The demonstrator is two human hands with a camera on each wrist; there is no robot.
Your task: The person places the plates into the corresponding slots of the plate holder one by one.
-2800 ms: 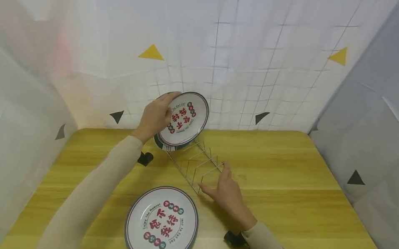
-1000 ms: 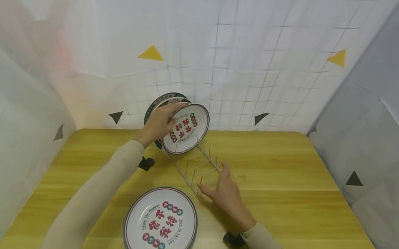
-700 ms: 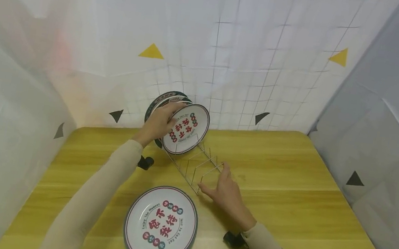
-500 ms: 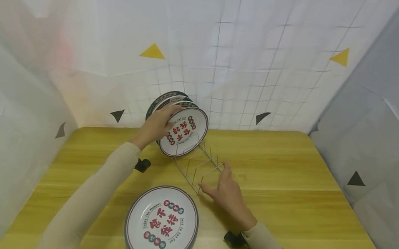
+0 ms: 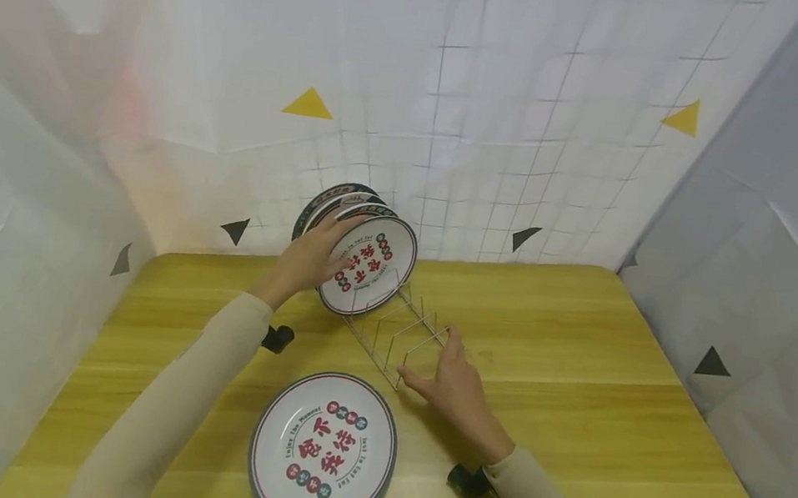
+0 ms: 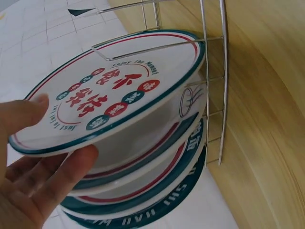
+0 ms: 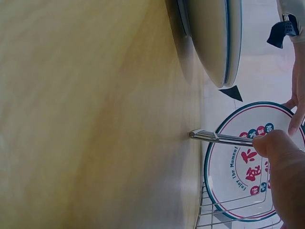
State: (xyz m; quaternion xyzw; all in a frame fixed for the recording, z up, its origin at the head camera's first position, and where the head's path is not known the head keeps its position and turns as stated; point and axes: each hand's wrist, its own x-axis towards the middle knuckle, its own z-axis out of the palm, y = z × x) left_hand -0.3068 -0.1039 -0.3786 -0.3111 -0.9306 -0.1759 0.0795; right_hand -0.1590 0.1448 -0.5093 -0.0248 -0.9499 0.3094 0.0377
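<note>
Near the back wall, several round plates stand tilted in a wire plate rack (image 5: 370, 352). The front plate (image 5: 378, 259) shows a white face with red characters and a dark rim; dark-rimmed dishes (image 6: 143, 205) stand behind it. My left hand (image 5: 305, 260) is at this plate's upper left edge, thumb over the face and fingers behind the rim, spread apart. My right hand (image 5: 456, 387) pinches the near right end of the rack between thumb and fingers. In the right wrist view the thumb (image 7: 279, 148) lies on the rack's wire, while the other fingers are mostly hidden.
A larger white plate (image 5: 322, 453) with red characters lies flat on the wooden table (image 5: 579, 374) in front of the rack; the right wrist view shows stacked edges (image 7: 209, 43) there. White sheeting (image 5: 246, 27) rises behind and at both sides.
The front plate has come down into the rack and leans among the dishes. My left hand has since drawn slightly left with its thumb and fingers wider apart. The right hand has not moved.
</note>
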